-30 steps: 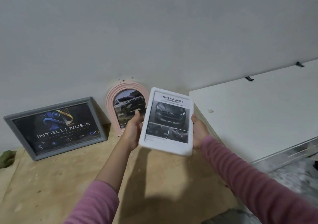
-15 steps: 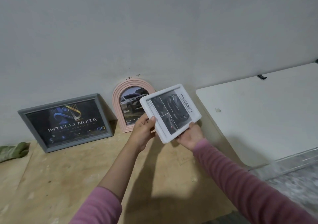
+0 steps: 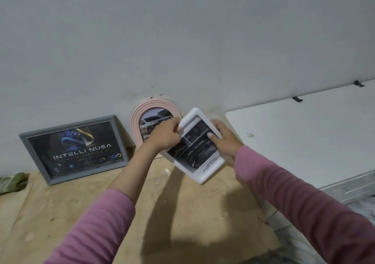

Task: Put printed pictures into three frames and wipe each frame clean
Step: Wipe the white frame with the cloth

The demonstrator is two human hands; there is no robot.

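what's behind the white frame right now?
Behind the white frame: the pink arched frame leaning on the wall, its car picture partly visible. Its lower right is covered by the frame and left hand.

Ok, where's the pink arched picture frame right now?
In the head view, the pink arched picture frame leans against the wall at centre, right of the grey rectangular frame, partly behind the left hand.

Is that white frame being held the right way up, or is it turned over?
Upside down: in the white frame, held by the left hand and right hand, the picture's printed heading sits at its lower end, inverted.
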